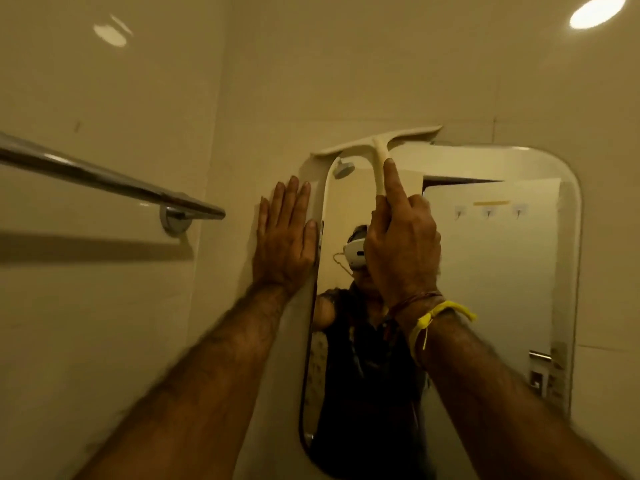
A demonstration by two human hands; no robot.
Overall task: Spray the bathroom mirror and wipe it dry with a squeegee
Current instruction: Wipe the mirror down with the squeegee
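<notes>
A rounded-corner bathroom mirror point(485, 271) hangs on the tiled wall ahead. My right hand point(401, 244) grips the handle of a cream T-shaped squeegee point(379, 143), index finger stretched up along the handle. The squeegee's blade lies tilted across the mirror's top left edge, its right end higher. My left hand point(285, 237) is flat with fingers together, pressed on the wall right beside the mirror's left edge. No spray bottle is in view.
A chrome towel bar point(104, 178) juts out from the left wall at hand height, ending in a round mount point(175, 220). Beige glossy tiles surround the mirror. The mirror reflects a person, a shower head and a door.
</notes>
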